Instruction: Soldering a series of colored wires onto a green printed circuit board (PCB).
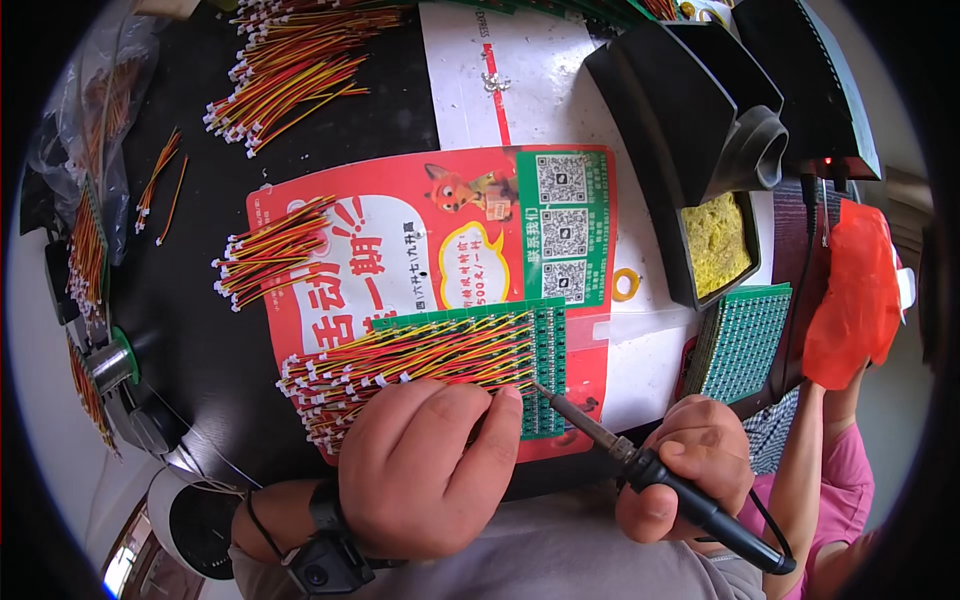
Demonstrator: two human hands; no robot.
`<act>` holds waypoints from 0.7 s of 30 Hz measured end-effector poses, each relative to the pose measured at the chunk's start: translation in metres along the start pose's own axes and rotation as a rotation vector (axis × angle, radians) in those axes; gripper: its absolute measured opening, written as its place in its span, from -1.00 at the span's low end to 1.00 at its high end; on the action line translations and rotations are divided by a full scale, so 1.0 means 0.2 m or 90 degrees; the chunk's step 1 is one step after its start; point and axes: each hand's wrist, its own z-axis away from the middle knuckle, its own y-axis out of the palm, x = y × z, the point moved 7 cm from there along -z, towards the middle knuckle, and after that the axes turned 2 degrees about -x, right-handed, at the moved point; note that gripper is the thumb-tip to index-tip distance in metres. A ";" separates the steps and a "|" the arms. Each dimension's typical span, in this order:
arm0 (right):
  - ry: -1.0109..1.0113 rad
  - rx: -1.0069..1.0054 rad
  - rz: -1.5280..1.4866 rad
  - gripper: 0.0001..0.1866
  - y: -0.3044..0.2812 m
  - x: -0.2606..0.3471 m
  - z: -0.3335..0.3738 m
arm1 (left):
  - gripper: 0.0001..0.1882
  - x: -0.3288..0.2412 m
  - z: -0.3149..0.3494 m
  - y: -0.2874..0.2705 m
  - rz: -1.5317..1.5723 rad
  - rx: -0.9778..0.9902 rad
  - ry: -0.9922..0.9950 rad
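My right hand (700, 465) grips a black-handled soldering iron (680, 490). The iron's tip points left and meets the right-hand part of a green circuit board panel (545, 350). Rows of red and yellow wires with white plugs (400, 355) lie across that panel, their plugs at its left. My left hand (430, 465) is closed, its fingertips pinching a wire (515, 384) close to the iron's tip. Part of the wires and of the panel's lower edge is hidden behind this hand.
Beneath lies a red printed sheet (590, 240). More wire bundles (290, 75) are at the back left. A black iron stand (660, 130) with yellow sponge (716, 245), stacked green panels (742, 345) and another person's arm (800, 450) are at right. A solder spool (112, 362) sits left.
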 end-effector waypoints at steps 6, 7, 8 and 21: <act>-0.003 -0.061 -0.033 -0.64 -0.04 0.01 0.01 | -0.78 -0.01 -0.01 -0.01 0.008 0.001 0.003; -0.001 -0.057 -0.031 -0.64 -0.03 0.01 0.01 | -0.74 -0.01 -0.01 -0.01 0.025 0.004 -0.001; 0.001 -0.053 -0.030 -0.64 -0.03 0.01 0.01 | -0.69 0.00 -0.01 -0.01 0.043 0.006 -0.004; -0.002 -0.036 -0.028 -0.63 -0.03 0.01 0.00 | -0.68 -0.04 0.00 -0.03 0.059 -0.023 0.006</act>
